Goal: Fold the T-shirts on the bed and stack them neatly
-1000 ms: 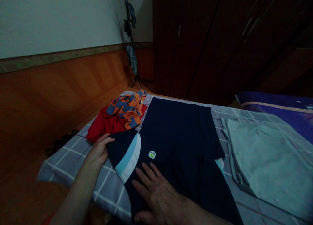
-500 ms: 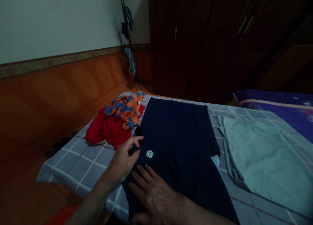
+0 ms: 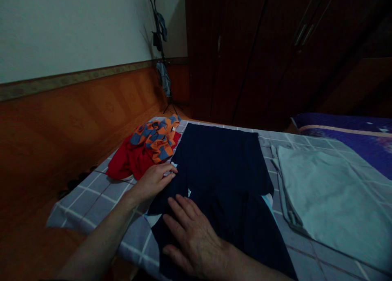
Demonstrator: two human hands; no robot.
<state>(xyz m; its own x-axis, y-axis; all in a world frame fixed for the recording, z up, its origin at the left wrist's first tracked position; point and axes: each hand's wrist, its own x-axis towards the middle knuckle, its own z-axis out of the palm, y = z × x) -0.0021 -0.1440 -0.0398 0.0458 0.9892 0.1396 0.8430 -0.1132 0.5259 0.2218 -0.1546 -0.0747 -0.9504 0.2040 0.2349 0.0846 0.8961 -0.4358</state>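
A navy blue garment (image 3: pixel 220 158) with pale blue and white side insets lies spread out before me; its exact kind is hard to make out. At its left edge, my left hand (image 3: pixel 154 180) pinches the cloth between thumb and fingers, beside a small white patch. My right hand (image 3: pixel 194 240) rests palm down on the lower left part of the garment, fingers stretched out. Just beyond its fingertips, a small badge (image 3: pixel 189 192) is partly folded from view.
Beyond my left hand, an orange and blue checked garment (image 3: pixel 159 138) lies on red cloth (image 3: pixel 127 160). A folded pale green cloth (image 3: pixel 330 195) is on the right. Everything lies on a grey checked bedspread (image 3: pixel 104 201). A coat stand (image 3: pixel 159 32) and dark wardrobe (image 3: pixel 232 60) stand behind.
My left hand has moved forward to the garment's left edge, and the cloth there has shifted, folding the badge and baring a white inset. My right hand stays nearly in place.
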